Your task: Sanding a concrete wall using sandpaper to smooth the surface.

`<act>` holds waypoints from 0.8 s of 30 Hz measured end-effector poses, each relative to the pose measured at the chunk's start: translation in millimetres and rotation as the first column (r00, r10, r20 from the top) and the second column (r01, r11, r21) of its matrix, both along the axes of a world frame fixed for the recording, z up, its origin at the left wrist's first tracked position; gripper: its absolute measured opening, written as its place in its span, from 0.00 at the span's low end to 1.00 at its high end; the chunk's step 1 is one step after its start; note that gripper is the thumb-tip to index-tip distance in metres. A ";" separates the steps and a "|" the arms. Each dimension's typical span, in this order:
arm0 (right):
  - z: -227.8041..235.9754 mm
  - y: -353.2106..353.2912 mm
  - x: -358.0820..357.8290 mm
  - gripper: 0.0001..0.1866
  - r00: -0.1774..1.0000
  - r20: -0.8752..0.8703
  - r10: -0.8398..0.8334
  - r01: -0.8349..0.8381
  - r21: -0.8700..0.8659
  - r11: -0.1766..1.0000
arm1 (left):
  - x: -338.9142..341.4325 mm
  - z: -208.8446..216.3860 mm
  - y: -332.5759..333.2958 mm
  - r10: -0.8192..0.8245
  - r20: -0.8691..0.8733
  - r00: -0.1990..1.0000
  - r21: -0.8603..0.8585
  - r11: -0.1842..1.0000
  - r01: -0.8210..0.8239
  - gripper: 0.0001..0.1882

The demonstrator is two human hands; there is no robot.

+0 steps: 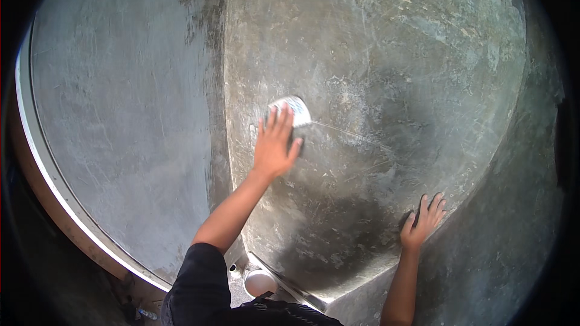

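Note:
My left hand reaches up to the grey concrete wall, its fingers stretched out over a white sheet with faint bluish marks. The fingers hold this sheet against the wall surface, and its upper and right edges show past them. What the sheet's underside is like is hidden. Lower and to the right, my right hand rests by the wall's lower right edge, fingers spread and nothing in them.
A smoother blue-grey wall panel meets the rough wall at a vertical corner on the left. A pale strip curves along its outer edge. Below, near my body, stand a round white bucket and a pipe end.

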State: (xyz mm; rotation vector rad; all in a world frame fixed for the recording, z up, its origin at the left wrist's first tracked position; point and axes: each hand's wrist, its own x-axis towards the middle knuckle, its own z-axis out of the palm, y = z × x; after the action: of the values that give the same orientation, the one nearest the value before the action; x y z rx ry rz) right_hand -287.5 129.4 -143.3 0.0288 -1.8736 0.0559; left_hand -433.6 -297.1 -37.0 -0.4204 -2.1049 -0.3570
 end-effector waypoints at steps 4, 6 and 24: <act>-2.1 -1.9 0.5 0.30 1.000 0.010 -0.001 0.001 -0.008 1.000 | -29.3 9.4 -29.0 0.099 0.034 0.995 0.236 0.966 -0.104 0.39; -3.2 -1.5 -0.5 0.30 1.000 0.004 0.002 -0.002 0.008 1.000 | -36.1 6.9 -34.7 0.049 0.100 0.994 0.454 0.886 -0.089 0.38; -12.3 -1.0 -2.2 0.31 1.000 0.020 -0.015 0.015 0.004 1.000 | -34.7 -13.0 -42.5 -0.007 0.156 0.988 0.427 0.902 -0.061 0.43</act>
State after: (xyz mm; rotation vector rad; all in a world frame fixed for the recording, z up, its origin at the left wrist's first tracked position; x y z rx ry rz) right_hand -289.7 128.4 -155.6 0.0164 -1.8934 0.0423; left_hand -468.3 -339.6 -50.0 -0.1016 -2.0977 -0.8431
